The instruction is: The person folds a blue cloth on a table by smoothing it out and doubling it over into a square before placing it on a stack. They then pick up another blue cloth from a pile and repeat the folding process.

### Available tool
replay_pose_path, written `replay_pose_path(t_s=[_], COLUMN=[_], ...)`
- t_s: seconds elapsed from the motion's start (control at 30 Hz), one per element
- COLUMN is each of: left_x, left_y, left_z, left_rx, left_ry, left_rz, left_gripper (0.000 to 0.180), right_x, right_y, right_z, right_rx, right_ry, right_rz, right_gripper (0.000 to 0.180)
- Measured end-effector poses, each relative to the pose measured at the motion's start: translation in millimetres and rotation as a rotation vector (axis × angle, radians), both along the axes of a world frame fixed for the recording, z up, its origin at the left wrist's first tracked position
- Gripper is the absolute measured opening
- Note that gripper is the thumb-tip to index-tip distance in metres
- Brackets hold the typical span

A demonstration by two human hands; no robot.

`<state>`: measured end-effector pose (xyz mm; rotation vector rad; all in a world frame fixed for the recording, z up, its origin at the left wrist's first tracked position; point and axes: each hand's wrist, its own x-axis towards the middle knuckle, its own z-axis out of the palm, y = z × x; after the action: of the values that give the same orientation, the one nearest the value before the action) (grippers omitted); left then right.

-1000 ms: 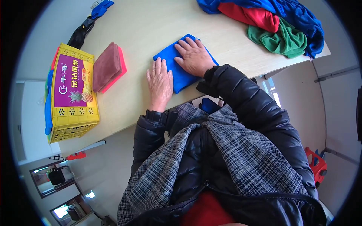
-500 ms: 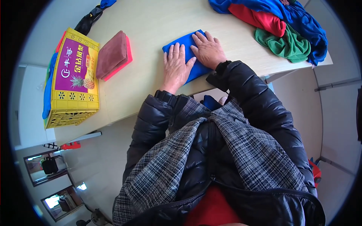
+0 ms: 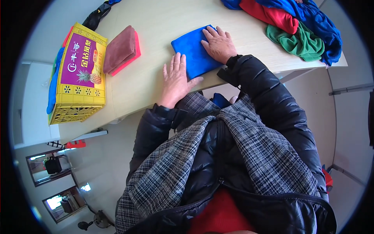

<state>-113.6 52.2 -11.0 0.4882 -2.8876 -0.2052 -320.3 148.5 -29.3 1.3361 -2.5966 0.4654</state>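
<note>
head view: my right hand [image 3: 219, 43] lies flat, fingers spread, on top of a folded blue cloth [image 3: 193, 52] near the front edge of the pale table [image 3: 156, 35]; it presses, gripping nothing. my left hand [image 3: 176, 78] rests open on the bare table, its thumb touching the cloth's near edge. i judge the step to be flattening the fold. left of it lies a stack of folded brown and pink cloths [image 3: 122, 49] beside a yellow crate [image 3: 80, 74]; unfolded clothes [image 3: 296, 23] lie heaped to the right. the next move calls for closing fingers on the cloth to lift it.

Pale wooden table [image 3: 156, 78]: blue cloth [image 3: 191, 52], yellow crate [image 3: 80, 74], clothes pile [image 3: 296, 23].
</note>
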Motion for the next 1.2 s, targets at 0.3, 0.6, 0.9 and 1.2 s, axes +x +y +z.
replay_pose_path(t_s=[0.3, 0.6, 0.9, 1.2], left_x=[-60.2, -26.7, -12.3, -80.0], left_y=[-90.6, -54.6, -17.3, -46.8], left_z=[10.7, -8.7, 29.3, -27.5], left_rx=[-0.006, 0.245, 0.146, 0.038], left_ry=[0.275, 0.218, 0.339, 0.179], left_rz=[-0.134, 0.164, 0.102, -0.247], left_gripper=[0.051, 0.043, 0.040, 0.060], right_x=[74.4, 12.1, 45.1, 37.8], right_y=[45.3, 58.9, 25.4, 18.4], right_z=[30.8, 25.2, 19.6, -3.5], right_rx=[-0.217, -0.268, -0.210, -0.099], right_ry=[0.010, -0.340, 0.015, -0.072], right_rz=[0.178, 0.276, 0.182, 0.156], right_gripper=[0.054, 0.040, 0.051, 0.061])
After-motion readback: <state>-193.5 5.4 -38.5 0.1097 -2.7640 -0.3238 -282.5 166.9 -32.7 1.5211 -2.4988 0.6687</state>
